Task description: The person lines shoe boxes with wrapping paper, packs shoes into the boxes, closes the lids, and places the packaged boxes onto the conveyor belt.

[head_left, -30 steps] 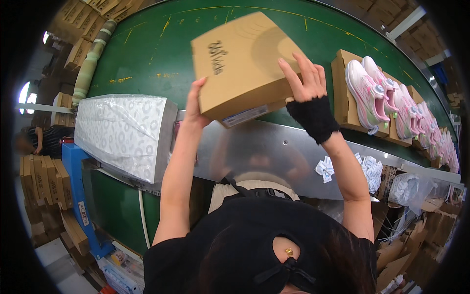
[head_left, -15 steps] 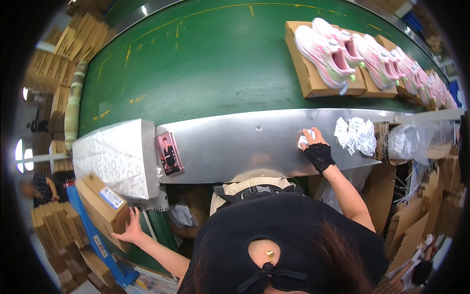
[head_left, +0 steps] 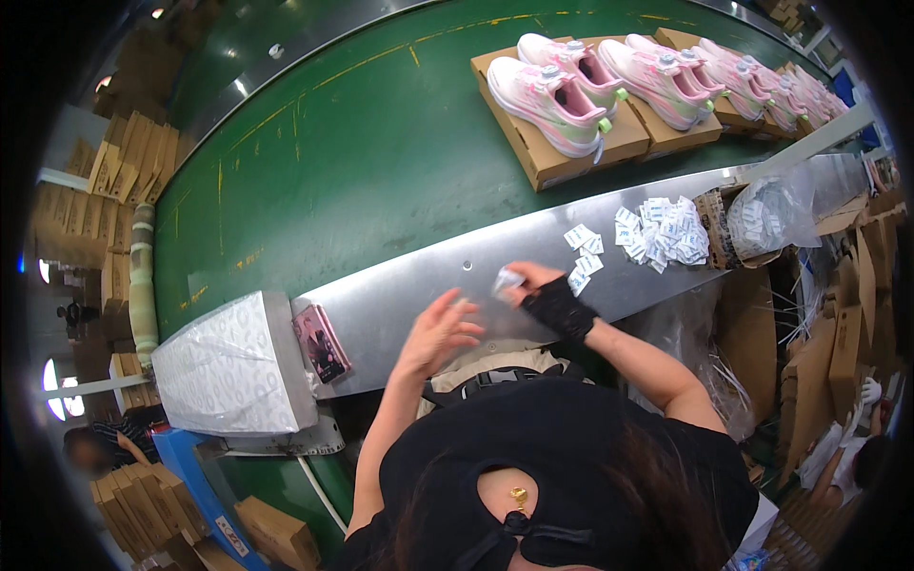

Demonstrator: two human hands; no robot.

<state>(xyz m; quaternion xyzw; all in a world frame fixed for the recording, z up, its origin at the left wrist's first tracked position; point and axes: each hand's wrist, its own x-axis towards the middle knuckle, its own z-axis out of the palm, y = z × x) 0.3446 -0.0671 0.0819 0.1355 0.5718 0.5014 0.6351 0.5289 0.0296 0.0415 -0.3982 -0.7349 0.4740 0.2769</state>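
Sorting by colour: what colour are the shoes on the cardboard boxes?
Pink and white shoes, clearest in the head view.

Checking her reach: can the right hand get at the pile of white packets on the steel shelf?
Probably yes. The right hand already pinches one white packet, and the pile of white packets lies just beyond on the steel shelf, nothing between.

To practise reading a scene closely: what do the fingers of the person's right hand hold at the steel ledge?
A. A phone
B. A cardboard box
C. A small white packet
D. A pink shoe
C: the right hand, in a black fingerless glove, pinches a small white packet over the steel ledge, near the pile of similar packets; the left hand is empty.
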